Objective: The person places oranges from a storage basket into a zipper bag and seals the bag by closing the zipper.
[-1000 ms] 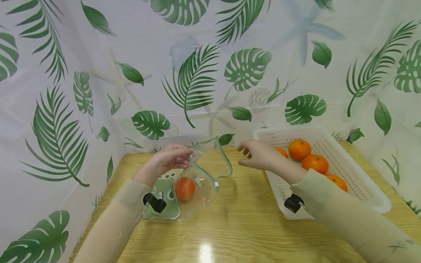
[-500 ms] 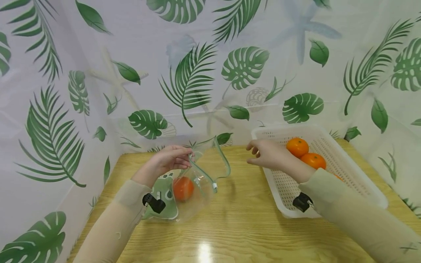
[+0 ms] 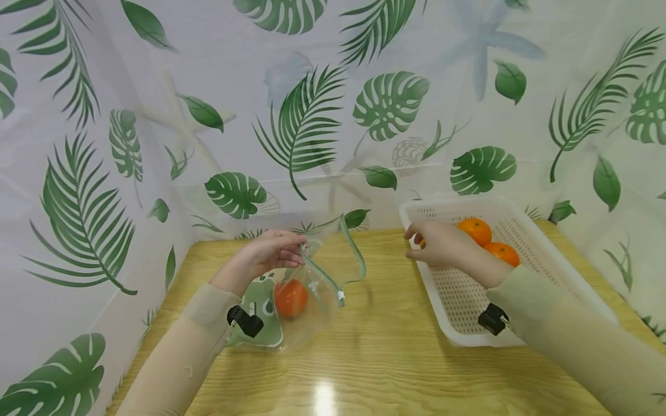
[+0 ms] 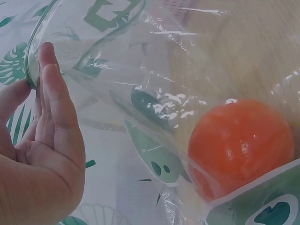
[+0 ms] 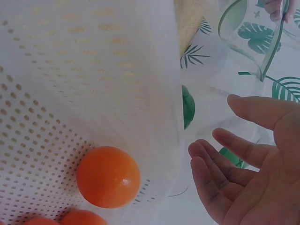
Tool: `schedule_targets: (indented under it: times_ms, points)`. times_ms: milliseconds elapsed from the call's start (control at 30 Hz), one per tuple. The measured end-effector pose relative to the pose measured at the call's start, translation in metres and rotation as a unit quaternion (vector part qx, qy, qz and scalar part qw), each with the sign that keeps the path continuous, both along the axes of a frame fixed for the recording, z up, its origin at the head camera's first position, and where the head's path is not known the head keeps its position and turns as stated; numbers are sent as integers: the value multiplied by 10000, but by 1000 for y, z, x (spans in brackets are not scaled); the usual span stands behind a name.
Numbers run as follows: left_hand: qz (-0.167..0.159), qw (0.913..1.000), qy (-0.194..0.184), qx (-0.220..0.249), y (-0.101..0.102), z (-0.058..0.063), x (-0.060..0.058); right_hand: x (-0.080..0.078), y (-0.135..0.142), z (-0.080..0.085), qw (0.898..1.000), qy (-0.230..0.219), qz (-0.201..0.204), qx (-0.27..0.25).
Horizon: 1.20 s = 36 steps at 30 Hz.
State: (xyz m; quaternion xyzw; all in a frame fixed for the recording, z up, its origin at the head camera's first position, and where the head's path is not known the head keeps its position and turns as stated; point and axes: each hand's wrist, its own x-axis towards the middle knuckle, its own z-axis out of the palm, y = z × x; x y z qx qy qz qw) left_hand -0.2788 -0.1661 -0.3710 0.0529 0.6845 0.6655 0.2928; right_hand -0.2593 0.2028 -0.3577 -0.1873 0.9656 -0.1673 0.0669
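The hands are well apart. The left hand (image 3: 276,248) pinches the green-edged rim of a clear, flexible plastic zip bag (image 3: 321,309) between thumb and fingers. The right hand (image 3: 439,245) holds nothing; its fingers are loosely bent, thumb spread. The bag hangs below and right of the left hand, mouth gaping, with one round orange fruit (image 3: 291,299) inside. Beneath and right of the right hand, a white perforated plastic basket (image 3: 460,338) with glossy orange fruits (image 3: 475,231) stands on the desk (image 3: 395,370).

Assessment: the bag should be light, limp and slippery; the stiffer zip edge is the sound hold. The fruits are probably firm-skinned, liable to roll and bruise; cup them around the widest part.

The right wrist view shows a fruit in the basket's corner that the head view mostly hides behind the right hand. The left wrist view details the thumb's contact on the rim.
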Motion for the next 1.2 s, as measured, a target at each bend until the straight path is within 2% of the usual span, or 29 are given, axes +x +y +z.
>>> schedule_targets:
  times_ms: [367,733,1000,1200]
  points:
    - [7,10000,-13,-26,-1,-1,0,-1,13,0,9998,33,-34,180]
    - [49,10000,-49,-27,-1,0,0,-5,29,-7,9997,88,-112,218]
    - [91,9999,-67,1,-3,0,0,-14,42,-16,9991,-37,-270,337]
    - [78,9999,-83,1,-4,-1,-1,-17,47,-16,9978,-194,-377,512]
